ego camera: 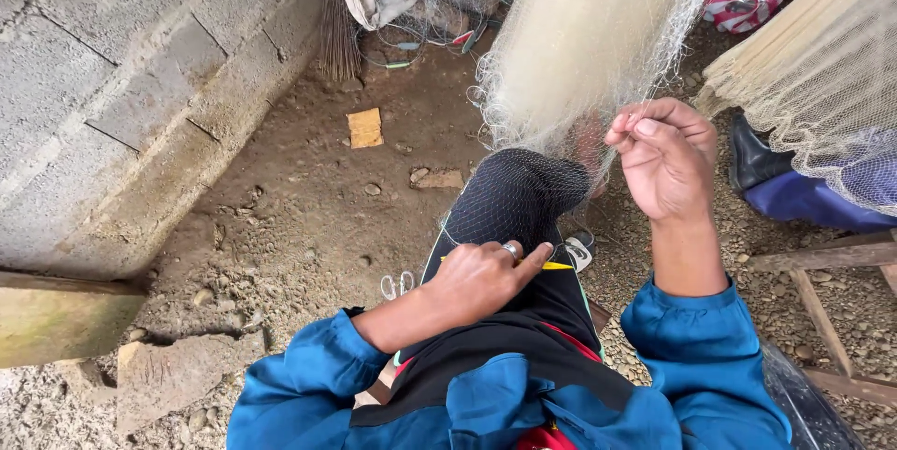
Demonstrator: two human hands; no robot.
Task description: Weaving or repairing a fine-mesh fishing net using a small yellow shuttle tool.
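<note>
Right now it looks like a net-mending step mid-stitch. Right hand [665, 158] is raised, thumb and fingertips pinched together on a few strands of the pale fishing net [584, 39], which hangs bunched in a thick column from above and drapes down over the person's dark-trousered knee [523, 196]. Left hand [483, 277] rests on the thigh, fingers curled closed around a thin yellow netting needle [558, 266]; only its tip shows past the index finger, and a ring sits on one finger. Judging by this, the pinched mesh is being held taut for the needle. The next move would need the needle tip brought up to the pinched spot and threaded through a single mesh without snagging neighbours.

Materials: net is fine, translucent monofilament, cream-white, soft and clingy, easily tangled. Second stretch of net [822, 85] hangs at right, more spread out. Small scissors [397, 285] lie on the dirt floor [308, 216] just beside the left wrist. Floor is packed earth with pebbles. Rough grey concrete-block wall [121, 76] at left. Sleeves are blue, smooth fabric. Flat yellow-tan scrap [365, 128] lies farther off.
</note>
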